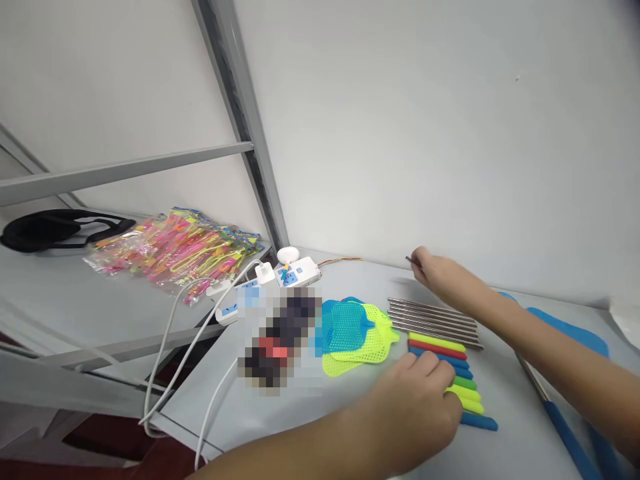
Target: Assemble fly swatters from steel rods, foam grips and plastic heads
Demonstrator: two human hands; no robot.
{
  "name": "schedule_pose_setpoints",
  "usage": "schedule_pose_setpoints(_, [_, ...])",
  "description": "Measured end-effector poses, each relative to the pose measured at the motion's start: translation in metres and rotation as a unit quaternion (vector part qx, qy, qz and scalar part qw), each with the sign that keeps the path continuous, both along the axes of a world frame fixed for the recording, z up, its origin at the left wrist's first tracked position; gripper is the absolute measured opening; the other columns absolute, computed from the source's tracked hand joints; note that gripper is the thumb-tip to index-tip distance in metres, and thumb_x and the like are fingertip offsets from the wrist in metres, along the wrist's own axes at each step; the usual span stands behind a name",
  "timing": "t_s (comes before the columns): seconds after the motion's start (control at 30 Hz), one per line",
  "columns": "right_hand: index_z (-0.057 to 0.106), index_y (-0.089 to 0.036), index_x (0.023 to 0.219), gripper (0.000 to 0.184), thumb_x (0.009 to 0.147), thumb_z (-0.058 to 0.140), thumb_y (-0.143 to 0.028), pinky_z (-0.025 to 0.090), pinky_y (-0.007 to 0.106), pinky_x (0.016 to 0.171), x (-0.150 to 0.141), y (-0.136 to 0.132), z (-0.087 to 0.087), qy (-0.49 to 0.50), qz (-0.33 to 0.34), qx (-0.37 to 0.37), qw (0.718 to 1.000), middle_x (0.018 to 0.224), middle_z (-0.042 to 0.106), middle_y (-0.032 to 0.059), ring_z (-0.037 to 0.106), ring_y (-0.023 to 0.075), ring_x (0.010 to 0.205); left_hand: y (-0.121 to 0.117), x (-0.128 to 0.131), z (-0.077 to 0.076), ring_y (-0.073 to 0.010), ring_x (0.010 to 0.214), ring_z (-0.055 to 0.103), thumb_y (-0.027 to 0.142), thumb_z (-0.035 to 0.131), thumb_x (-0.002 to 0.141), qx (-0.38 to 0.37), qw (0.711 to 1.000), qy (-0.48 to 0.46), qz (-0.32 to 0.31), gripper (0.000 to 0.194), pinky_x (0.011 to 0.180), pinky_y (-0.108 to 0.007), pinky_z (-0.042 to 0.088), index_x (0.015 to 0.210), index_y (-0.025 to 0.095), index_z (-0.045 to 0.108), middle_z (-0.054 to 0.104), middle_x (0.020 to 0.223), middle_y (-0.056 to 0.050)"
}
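the wall (425, 133) is white, and the surface (290, 427) by it is pale gray. a gray metal frame (250, 133) stands on the left.

the right hand (427, 268) is up near the wall. its fingers are pinched shut on a thin dark rod (409, 259), and just the tip shows. the left hand (423, 407) is low, with its fingers curled over the bright sticks (464, 383). i cannot tell if it is holding one. the two hands are well apart.

the bright sticks lie in a row. they are yellow, red, blue and green. just beside them, on the wall side, is a row of shiny metal rods (435, 323). to the left of the rods, flat net heads (345, 327) in blue and yellow-green lie on top of each other. on the far right, there is a blue handle (570, 437) on a metal rod, and a flat blue piece (570, 330) is near the wall.

white power strips (300, 272) and a white cord (203, 427) are on the left. past them are shiny clear bags (185, 250) with pink and yellow things inside, and a black strap thing (55, 230). one patch is too blurry to see.
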State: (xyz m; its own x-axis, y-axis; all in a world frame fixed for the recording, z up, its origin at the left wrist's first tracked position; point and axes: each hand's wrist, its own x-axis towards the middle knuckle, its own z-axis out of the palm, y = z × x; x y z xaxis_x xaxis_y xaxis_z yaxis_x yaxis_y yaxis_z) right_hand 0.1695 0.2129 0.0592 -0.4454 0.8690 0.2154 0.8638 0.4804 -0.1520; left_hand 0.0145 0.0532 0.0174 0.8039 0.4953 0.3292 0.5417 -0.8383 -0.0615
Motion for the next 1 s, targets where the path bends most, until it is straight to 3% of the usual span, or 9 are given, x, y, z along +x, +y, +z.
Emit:
schedule_pose_setpoints(0.07, [0.048, -0.018, 0.108, 0.020, 0.098, 0.037, -0.032, 0.037, 0.029, 0.055, 0.010, -0.015, 0.017, 0.062, -0.034, 0.054, 0.996, 0.072, 0.061, 0.0046, 0.055, 0.0190, 0.058, -0.001, 0.001, -0.002, -0.0203, 0.080, 0.050, 0.014, 0.053, 0.088, 0.005, 1.000, 0.001, 0.005, 0.011, 0.062, -0.032, 0.034, 0.078, 0.015, 0.057, 0.054, 0.091, -0.008])
schedule_pose_setpoints(0.13, [0.047, -0.021, 0.109, 0.019, 0.096, 0.042, -0.034, 0.039, 0.030, 0.057, 0.018, -0.038, 0.032, 0.183, -0.054, 0.137, 0.972, 0.078, 0.060, 0.0036, 0.057, 0.0191, 0.063, -0.001, 0.001, -0.001, -0.0202, 0.083, 0.052, 0.012, 0.052, 0.088, 0.009, 1.000, -0.007, 0.000, 0.011, 0.065, -0.032, 0.037, 0.081, 0.014, 0.059, 0.057, 0.099, -0.010])
schedule_pose_setpoints(0.23, [0.048, -0.024, 0.104, 0.013, 0.094, 0.048, -0.033, 0.040, 0.030, 0.057, 0.023, -0.079, 0.047, 0.430, -0.030, 0.217, 0.876, 0.083, 0.055, 0.0005, 0.052, 0.0157, 0.064, 0.001, 0.001, 0.010, -0.0216, 0.095, 0.055, 0.017, 0.053, 0.089, -0.011, 0.998, -0.048, -0.027, 0.011, 0.075, -0.033, 0.043, 0.087, 0.012, 0.062, 0.059, 0.114, -0.011])
schedule_pose_setpoints(0.37, [0.051, -0.022, 0.083, 0.008, 0.091, 0.053, -0.023, 0.031, 0.026, 0.048, 0.020, -0.127, 0.057, 0.656, 0.027, 0.125, 0.744, 0.069, 0.043, -0.0026, 0.038, 0.0115, 0.056, 0.006, -0.005, 0.035, -0.0195, 0.099, 0.057, 0.025, 0.055, 0.092, -0.130, 0.979, -0.149, -0.053, 0.017, 0.086, -0.031, 0.046, 0.100, 0.012, 0.061, 0.063, 0.109, -0.010])
schedule_pose_setpoints(0.47, [0.053, -0.020, 0.076, 0.015, 0.091, 0.049, -0.021, 0.025, 0.025, 0.047, 0.017, -0.144, 0.067, 0.740, 0.023, 0.007, 0.673, 0.064, 0.035, -0.0036, 0.032, 0.0101, 0.054, 0.009, -0.013, 0.047, -0.0151, 0.087, 0.059, 0.025, 0.052, 0.095, -0.209, 0.952, -0.218, -0.053, 0.015, 0.078, -0.026, 0.048, 0.104, 0.015, 0.057, 0.065, 0.099, -0.006])
schedule_pose_setpoints(0.6, [0.050, -0.020, 0.071, 0.022, 0.092, 0.048, -0.027, 0.019, 0.024, 0.043, 0.013, -0.148, 0.083, 0.794, 0.013, -0.083, 0.602, 0.061, 0.028, -0.0049, 0.024, 0.0088, 0.050, 0.011, -0.018, 0.049, -0.0128, 0.076, 0.057, 0.025, 0.054, 0.093, -0.221, 0.930, -0.287, -0.064, 0.009, 0.072, -0.024, 0.046, 0.098, 0.017, 0.057, 0.064, 0.087, -0.003])
schedule_pose_setpoints(0.77, [0.043, -0.021, 0.065, 0.030, 0.093, 0.046, -0.032, 0.016, 0.024, 0.038, 0.009, -0.155, 0.100, 0.819, 0.050, -0.125, 0.558, 0.056, 0.020, -0.0062, 0.017, 0.0085, 0.045, 0.012, -0.013, 0.038, -0.0116, 0.068, 0.055, 0.033, 0.060, 0.091, -0.243, 0.927, -0.279, -0.068, 0.016, 0.064, -0.023, 0.042, 0.093, 0.017, 0.060, 0.061, 0.076, -0.001])
schedule_pose_setpoints(1.0, [0.036, -0.021, 0.056, 0.042, 0.094, 0.045, -0.035, 0.014, 0.024, 0.037, -0.003, -0.164, 0.095, 0.785, 0.115, -0.221, 0.567, 0.049, 0.018, -0.0071, 0.014, 0.0081, 0.042, 0.014, -0.006, 0.026, -0.0104, 0.061, 0.049, 0.043, 0.067, 0.085, -0.244, 0.937, -0.240, -0.075, 0.029, 0.055, -0.021, 0.035, 0.078, 0.017, 0.057, 0.057, 0.066, 0.002])
